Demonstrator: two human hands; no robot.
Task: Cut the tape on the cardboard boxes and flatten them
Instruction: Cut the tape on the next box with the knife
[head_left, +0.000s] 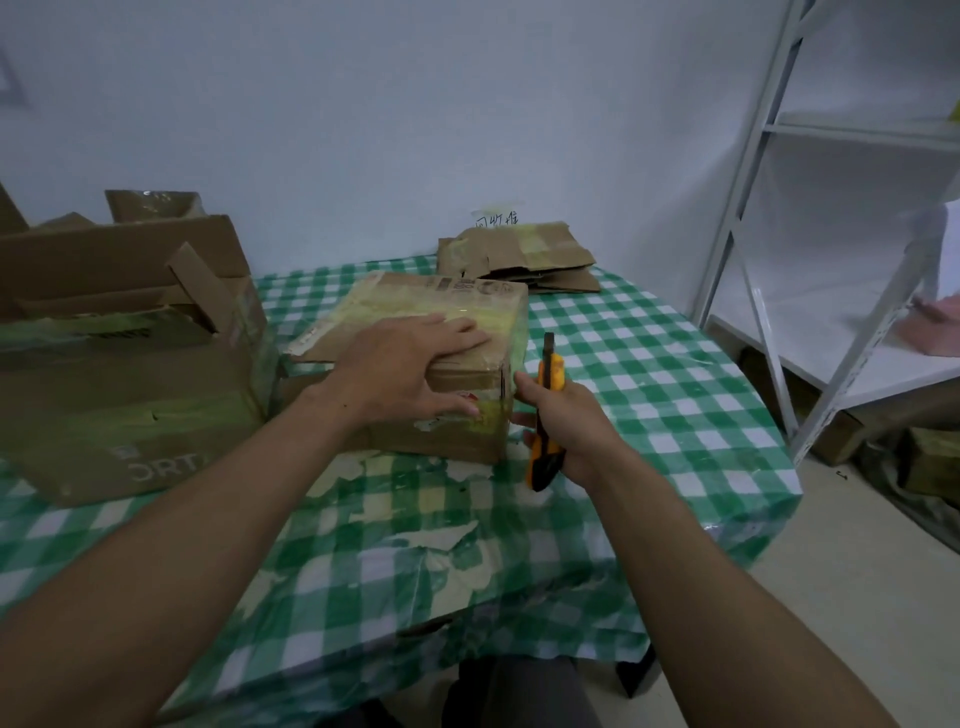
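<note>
A small cardboard box (457, 306), sealed with yellowish tape, stands in the middle of the table. My left hand (410, 364) lies flat on its top near the front right corner, thumb down the front face. My right hand (566, 421) grips an orange and black utility knife (548, 410) just right of that corner, with the dark tip pointing up and away. A larger box (130, 395) with loose, raised flaps stands at the left. A stack of flattened cardboard (519, 257) lies at the table's far edge.
The table wears a green and white checked cloth (649, 405), torn in patches near the front. A white metal shelf rack (810, 260) stands at the right, with more boxes on the floor under it. A pale wall is close behind the table.
</note>
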